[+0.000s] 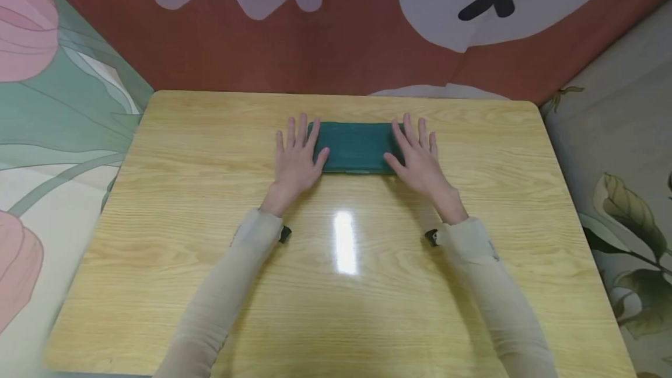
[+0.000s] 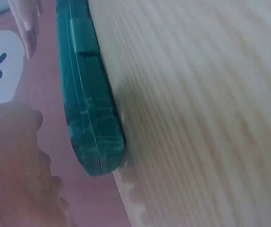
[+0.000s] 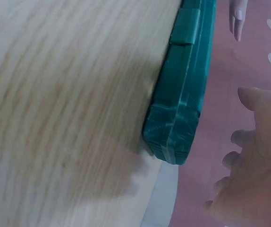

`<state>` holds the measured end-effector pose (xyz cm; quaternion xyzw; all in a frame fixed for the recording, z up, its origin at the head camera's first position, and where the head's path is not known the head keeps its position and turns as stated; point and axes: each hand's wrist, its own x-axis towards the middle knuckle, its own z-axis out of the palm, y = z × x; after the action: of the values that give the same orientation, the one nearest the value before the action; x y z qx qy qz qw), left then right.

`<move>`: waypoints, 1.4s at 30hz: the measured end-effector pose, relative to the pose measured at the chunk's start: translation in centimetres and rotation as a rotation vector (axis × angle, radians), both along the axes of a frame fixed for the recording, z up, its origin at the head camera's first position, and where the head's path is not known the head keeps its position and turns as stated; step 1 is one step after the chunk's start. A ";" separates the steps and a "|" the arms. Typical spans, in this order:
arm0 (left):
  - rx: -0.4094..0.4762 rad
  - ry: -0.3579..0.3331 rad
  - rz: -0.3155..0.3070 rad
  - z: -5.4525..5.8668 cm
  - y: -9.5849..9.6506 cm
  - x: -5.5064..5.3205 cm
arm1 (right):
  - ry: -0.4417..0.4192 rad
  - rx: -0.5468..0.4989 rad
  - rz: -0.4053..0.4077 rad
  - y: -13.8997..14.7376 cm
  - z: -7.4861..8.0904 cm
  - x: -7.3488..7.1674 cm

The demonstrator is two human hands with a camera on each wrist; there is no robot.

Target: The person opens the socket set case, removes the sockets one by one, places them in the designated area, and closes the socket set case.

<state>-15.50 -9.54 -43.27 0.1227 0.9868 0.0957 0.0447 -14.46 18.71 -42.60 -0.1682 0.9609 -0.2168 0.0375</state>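
Head view: I see left hand (image 1: 297, 162) and right hand (image 1: 418, 162), fingers spread, above a green case (image 1: 357, 147) near the desk's (image 1: 346, 319) far edge.

The case (image 1: 357, 147) lies on the table (image 1: 315, 325), the left hand (image 1: 296, 165) over its left end and the right hand (image 1: 420, 163) over its right end — both sleeves (image 1: 220, 296) before it, the backdrop (image 1: 346, 57) behind it, the left drape (image 1: 79, 115) and right drape (image 1: 593, 127) well off to either side.
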 end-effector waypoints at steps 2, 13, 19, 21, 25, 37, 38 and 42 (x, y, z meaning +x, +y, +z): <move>0.022 0.004 -0.033 -0.1 0.2 0.0 | 0.001 0.016 0.002 -0.2 -0.2 0.0; 0.025 0.030 -0.212 -0.1 1.8 -0.7 | -0.015 0.140 0.066 -2.1 -0.5 -0.9; 0.023 0.000 -0.278 0.1 2.4 -1.0 | -0.023 0.213 0.101 -2.8 -0.6 -1.0; 0.050 -0.018 -0.299 0.0 2.4 -1.1 | -0.016 0.234 0.113 -2.9 -0.6 -1.1; 0.064 -0.036 -0.320 -0.3 2.5 -1.2 | -0.011 0.251 0.133 -3.2 -0.6 -1.2; -0.029 -0.017 -0.341 -0.9 2.4 -1.4 | -0.038 0.266 0.143 -3.5 -1.4 -1.9; -0.033 -0.015 -0.340 -0.9 2.4 -1.4 | -0.039 0.271 0.141 -3.5 -1.4 -1.9; -0.069 0.002 -0.343 -0.7 2.4 -1.6 | -0.022 0.263 0.131 -3.7 -1.7 -2.1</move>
<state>-17.10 -7.18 -43.96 0.2878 0.9541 0.0528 0.0633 -16.55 14.99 -44.31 -0.2217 0.9675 -0.0881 0.0836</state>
